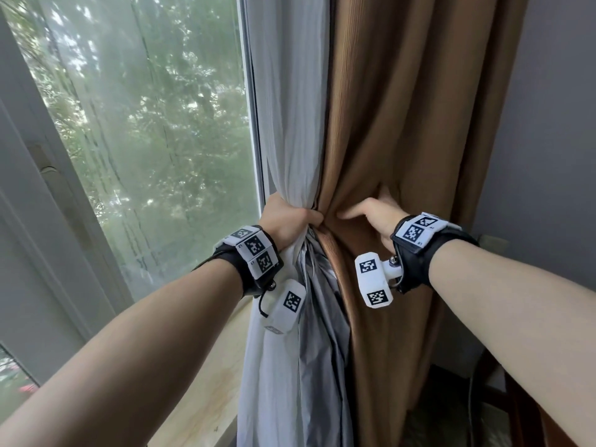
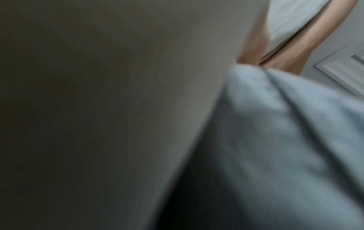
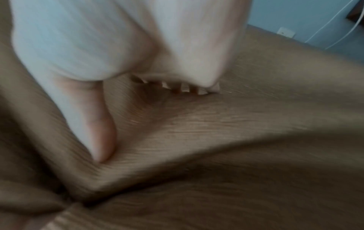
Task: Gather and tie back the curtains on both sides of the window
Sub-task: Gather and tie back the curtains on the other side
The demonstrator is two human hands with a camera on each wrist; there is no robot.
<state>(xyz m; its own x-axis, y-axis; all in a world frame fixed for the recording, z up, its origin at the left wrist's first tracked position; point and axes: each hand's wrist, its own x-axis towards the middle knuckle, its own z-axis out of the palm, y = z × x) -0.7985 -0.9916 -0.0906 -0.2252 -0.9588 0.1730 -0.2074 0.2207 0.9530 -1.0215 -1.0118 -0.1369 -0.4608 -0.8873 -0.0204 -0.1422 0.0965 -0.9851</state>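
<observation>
item: brown curtain (image 1: 403, 130), hanging, long axis running 12 to 6, at the window's right edge; white sheer (image 1: 290, 108) just beside it at 9 o'clock. my left hand (image 1: 287, 221) fists the sheer and the brown edge at waist height. my right hand (image 1: 374, 214), nearer the loose folds at 3 o'clock, presses into the brown cloth, thumb out, fingers buried in a fold. no tie-back seen.
</observation>
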